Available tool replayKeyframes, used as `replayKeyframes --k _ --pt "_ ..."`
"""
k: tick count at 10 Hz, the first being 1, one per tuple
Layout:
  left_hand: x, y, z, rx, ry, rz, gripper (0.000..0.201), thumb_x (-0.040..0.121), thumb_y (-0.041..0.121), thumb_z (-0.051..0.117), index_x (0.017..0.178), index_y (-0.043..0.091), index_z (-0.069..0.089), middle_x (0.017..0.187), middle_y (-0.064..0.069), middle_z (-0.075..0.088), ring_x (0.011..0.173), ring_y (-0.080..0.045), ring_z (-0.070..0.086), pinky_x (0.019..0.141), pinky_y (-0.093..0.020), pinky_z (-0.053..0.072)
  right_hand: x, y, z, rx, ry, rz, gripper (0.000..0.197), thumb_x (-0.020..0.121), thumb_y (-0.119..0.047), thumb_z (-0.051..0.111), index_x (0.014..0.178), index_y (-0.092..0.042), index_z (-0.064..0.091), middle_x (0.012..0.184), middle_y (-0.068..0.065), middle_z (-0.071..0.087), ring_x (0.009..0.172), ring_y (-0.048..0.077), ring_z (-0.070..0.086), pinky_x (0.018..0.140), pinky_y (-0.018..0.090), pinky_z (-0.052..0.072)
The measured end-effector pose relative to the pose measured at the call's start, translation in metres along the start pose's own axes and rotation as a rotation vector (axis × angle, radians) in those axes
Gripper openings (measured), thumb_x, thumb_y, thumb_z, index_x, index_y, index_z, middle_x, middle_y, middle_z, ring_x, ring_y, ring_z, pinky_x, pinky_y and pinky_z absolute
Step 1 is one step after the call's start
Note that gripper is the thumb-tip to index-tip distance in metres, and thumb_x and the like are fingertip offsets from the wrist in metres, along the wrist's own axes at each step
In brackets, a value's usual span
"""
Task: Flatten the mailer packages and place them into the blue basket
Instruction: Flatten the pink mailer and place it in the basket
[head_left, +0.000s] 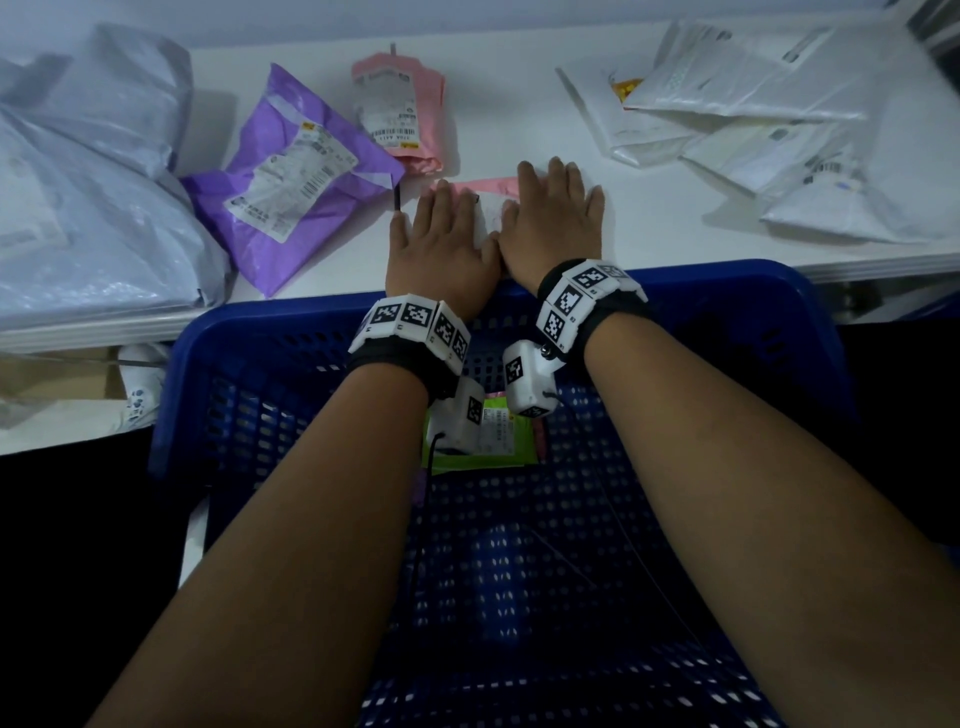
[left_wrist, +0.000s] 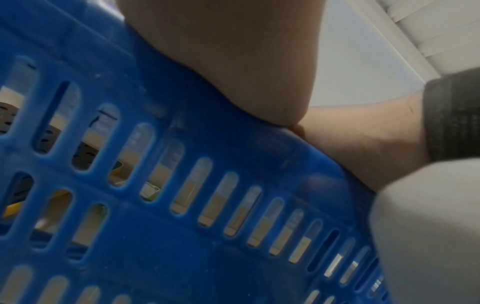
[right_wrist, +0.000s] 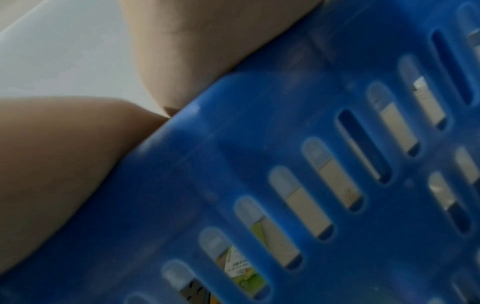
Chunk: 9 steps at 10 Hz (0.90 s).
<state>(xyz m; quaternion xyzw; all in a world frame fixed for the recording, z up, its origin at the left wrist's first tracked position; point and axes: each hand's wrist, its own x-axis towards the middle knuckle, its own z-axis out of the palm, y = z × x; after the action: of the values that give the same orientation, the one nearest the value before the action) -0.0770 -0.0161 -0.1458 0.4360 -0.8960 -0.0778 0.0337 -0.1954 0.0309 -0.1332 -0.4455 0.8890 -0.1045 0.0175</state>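
A small pink mailer (head_left: 491, 195) with a white label lies on the white table (head_left: 498, 104) just beyond the blue basket (head_left: 270, 332). My left hand (head_left: 441, 234) and right hand (head_left: 553, 213) lie flat on it side by side, fingers straight, pressing it down and hiding most of it. A green mailer (head_left: 498, 436) lies on the basket floor under my wrists. Both wrist views show the heels of my hands over the basket's slotted blue wall (left_wrist: 182, 185), (right_wrist: 311, 164); the fingers are hidden there.
A purple mailer (head_left: 296, 176) and another pink mailer (head_left: 400, 114) lie to the left of my hands. Large grey bags (head_left: 88, 197) fill the table's left end. Several white mailers (head_left: 769, 119) are piled at the right.
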Motion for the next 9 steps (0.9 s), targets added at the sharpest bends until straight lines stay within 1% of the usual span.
replayKeyframes --k 1,2,3,4,5,6,7,8,9 --pt "0.000 0.000 0.000 -0.002 0.006 0.001 0.068 0.098 0.051 0.015 0.159 0.020 0.013 0.167 -0.007 0.008 0.154 -0.023 0.005 0.123 -0.050 0.006 0.002 0.001 0.000 -0.021 0.008 0.123 0.060 0.094 -0.034 0.044 0.150 -0.017 0.034 0.160 0.014 0.026 0.151 0.032 0.016 0.122 0.053 0.008" --pt "0.001 0.000 0.000 -0.006 0.009 -0.001 0.068 0.098 0.051 0.016 0.159 0.020 0.013 0.167 -0.007 0.009 0.154 -0.023 0.006 0.123 -0.051 0.005 0.001 0.002 0.000 -0.030 0.053 0.225 0.061 0.092 -0.029 0.048 0.150 -0.015 0.034 0.159 0.017 0.028 0.150 0.034 0.017 0.123 0.050 0.007" --pt "0.001 0.000 0.000 -0.010 0.009 0.000 0.068 0.098 0.052 0.016 0.159 0.020 0.013 0.167 -0.007 0.008 0.154 -0.023 0.005 0.123 -0.051 0.005 -0.001 0.002 0.000 -0.013 0.072 0.183 0.061 0.098 -0.032 0.044 0.154 -0.015 0.026 0.161 0.018 0.023 0.151 0.034 0.015 0.124 0.049 0.007" --pt "0.001 0.001 0.000 -0.005 0.012 0.002 0.069 0.098 0.052 0.014 0.159 0.020 0.013 0.167 -0.007 0.008 0.154 -0.023 0.005 0.123 -0.050 0.005 -0.001 0.001 0.001 0.028 0.103 0.104 0.058 0.102 -0.042 0.032 0.154 -0.017 0.026 0.162 0.017 0.022 0.151 0.033 0.015 0.123 0.050 0.010" --pt "0.000 0.001 0.000 -0.010 0.017 0.000 0.069 0.098 0.052 0.015 0.159 0.020 0.014 0.167 -0.007 0.009 0.154 -0.023 0.006 0.123 -0.050 0.006 0.000 0.001 0.004 0.039 0.124 0.163 0.057 0.101 -0.040 0.032 0.152 -0.014 0.032 0.158 0.017 0.030 0.149 0.033 0.021 0.121 0.049 0.016" --pt "-0.001 0.002 0.000 -0.031 0.038 -0.022 0.069 0.098 0.051 0.019 0.158 0.018 0.017 0.166 -0.009 0.011 0.153 -0.024 0.008 0.123 -0.048 0.007 0.001 0.002 0.006 0.045 0.197 0.309 0.053 0.098 -0.040 0.036 0.140 -0.009 0.046 0.146 0.016 0.046 0.141 0.033 0.034 0.116 0.047 0.025" --pt "-0.001 0.002 -0.001 -0.073 0.076 -0.050 0.073 0.096 0.055 0.025 0.157 0.015 0.020 0.165 -0.013 0.013 0.153 -0.026 0.010 0.123 -0.047 0.010 0.000 0.001 0.006 0.032 0.226 0.333 0.050 0.096 -0.042 0.036 0.128 -0.009 0.055 0.135 0.013 0.054 0.133 0.031 0.042 0.111 0.046 0.031" --pt "-0.005 0.002 -0.002 -0.141 0.178 -0.069 0.078 0.091 0.059 0.034 0.154 0.015 0.025 0.164 -0.014 0.017 0.152 -0.028 0.014 0.122 -0.047 0.018 0.000 0.002 0.004 0.028 0.245 0.331 0.047 0.096 -0.043 0.036 0.124 -0.009 0.056 0.130 0.012 0.057 0.126 0.030 0.046 0.107 0.045 0.034" --pt "-0.010 0.003 -0.002 -0.161 0.308 -0.179 0.074 0.091 0.057 0.035 0.151 0.014 0.032 0.159 -0.015 0.028 0.148 -0.031 0.026 0.119 -0.049 0.023 -0.001 0.003 0.003 0.034 0.259 0.318 0.045 0.097 -0.042 0.036 0.121 -0.010 0.057 0.126 0.011 0.058 0.122 0.029 0.049 0.105 0.043 0.035"
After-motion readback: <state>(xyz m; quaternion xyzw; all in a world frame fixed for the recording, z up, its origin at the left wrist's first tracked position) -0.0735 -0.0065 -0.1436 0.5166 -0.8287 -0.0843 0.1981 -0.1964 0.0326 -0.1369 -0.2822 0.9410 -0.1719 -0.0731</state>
